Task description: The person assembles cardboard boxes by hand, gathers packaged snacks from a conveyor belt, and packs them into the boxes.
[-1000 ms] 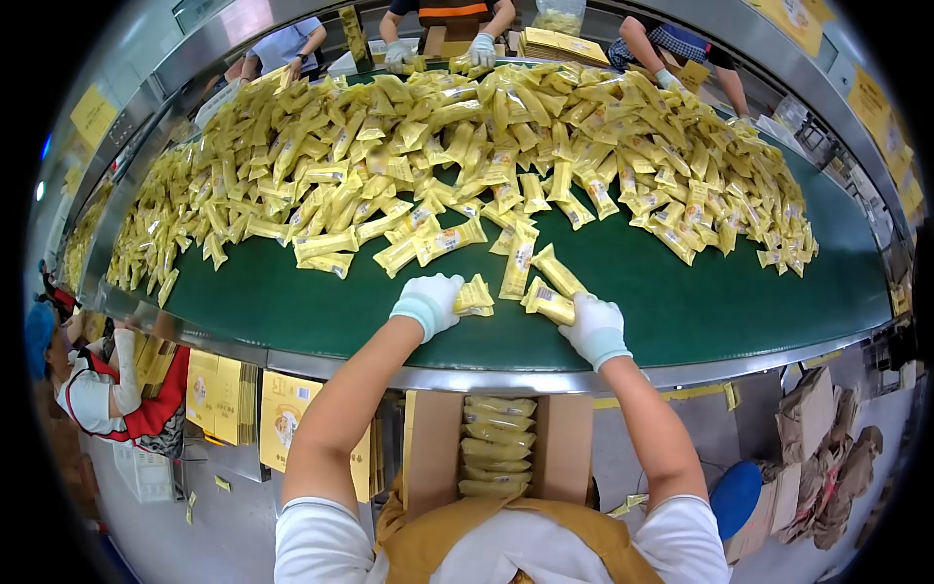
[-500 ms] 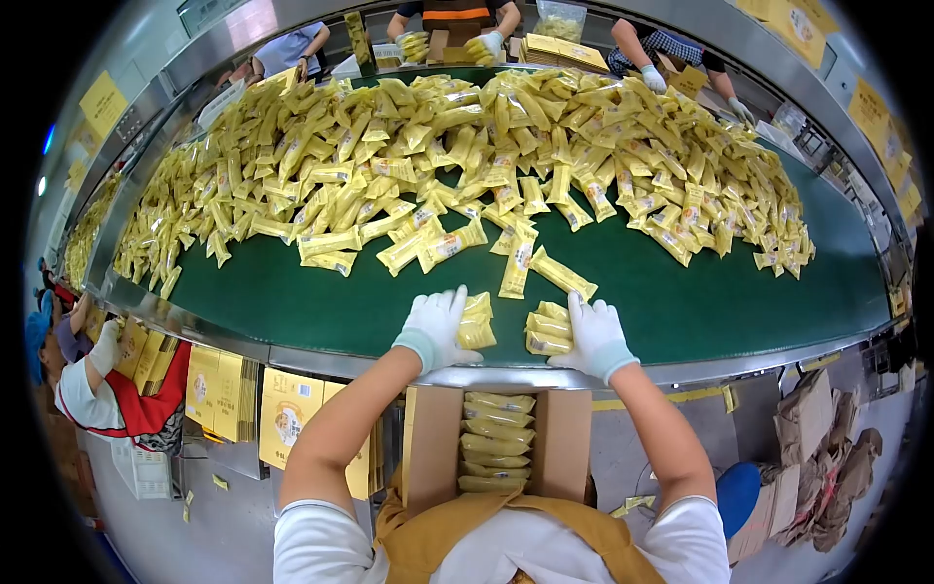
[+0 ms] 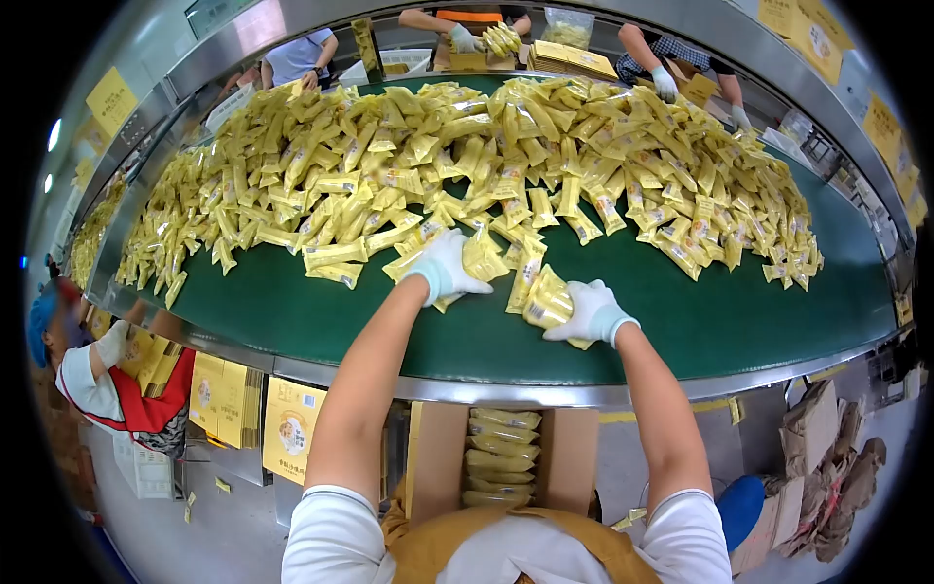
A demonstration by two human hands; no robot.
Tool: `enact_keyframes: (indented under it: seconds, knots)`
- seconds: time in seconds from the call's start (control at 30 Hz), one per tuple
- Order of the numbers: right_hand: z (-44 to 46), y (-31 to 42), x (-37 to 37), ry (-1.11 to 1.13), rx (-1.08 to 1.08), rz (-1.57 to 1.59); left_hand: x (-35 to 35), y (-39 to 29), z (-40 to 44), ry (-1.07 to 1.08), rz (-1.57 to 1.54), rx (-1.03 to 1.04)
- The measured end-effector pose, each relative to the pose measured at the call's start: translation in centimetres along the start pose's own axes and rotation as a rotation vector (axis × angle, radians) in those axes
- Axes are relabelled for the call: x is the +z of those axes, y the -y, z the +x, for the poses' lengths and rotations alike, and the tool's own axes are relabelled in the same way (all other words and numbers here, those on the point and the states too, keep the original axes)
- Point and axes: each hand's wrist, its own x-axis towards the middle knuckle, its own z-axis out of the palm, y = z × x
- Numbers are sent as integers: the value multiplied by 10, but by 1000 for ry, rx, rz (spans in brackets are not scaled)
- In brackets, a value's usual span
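My left hand [image 3: 448,265], in a white glove, is closed on yellow snack packets [image 3: 484,259] at the near edge of the heap. Its thumb points right over the green belt. To the right, my gloved right hand [image 3: 592,311] grips a small bunch of yellow snack packets [image 3: 550,300] from their right side. A single packet [image 3: 526,274] lies between the two groups. Just in front of my body stands an open cardboard box [image 3: 436,456], with a row of packets [image 3: 502,440] stacked inside it.
A large heap of packets [image 3: 389,146] covers the far part of the green belt [image 3: 759,326]. The belt's metal edge [image 3: 506,391] runs between it and the box. Flat yellow cartons [image 3: 292,428] stand at left. Co-workers are across the belt and at far left [image 3: 97,380].
Both hands have moved forward, away from the belt's near edge, with the left going farther. The packets at the hands have shifted forward too. A co-worker opposite has raised a bunch of packets.
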Motion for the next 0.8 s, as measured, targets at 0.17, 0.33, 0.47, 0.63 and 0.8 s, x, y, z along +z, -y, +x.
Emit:
enact_keyframes:
  seconds: [0.17, 0.33, 0.47, 0.63, 0.8]
  knots:
    - [-39, -11, 23, -166, -283, -208, 11, -9, 9, 283, 209, -65]
    - [-72, -24, 46, -282, -335, -182, 17, -21, -45, 199, 204, -142]
    - [-71, -10, 45, -236, -177, -204, 32, -26, -69, 87, 261, -246]
    - [-67, 1, 25, -214, -40, 159, 27, -24, -84, 148, 199, -269]
    - [-139, 26, -22, -324, -476, 489, 57, 60, -134, -289, -1192, -180]
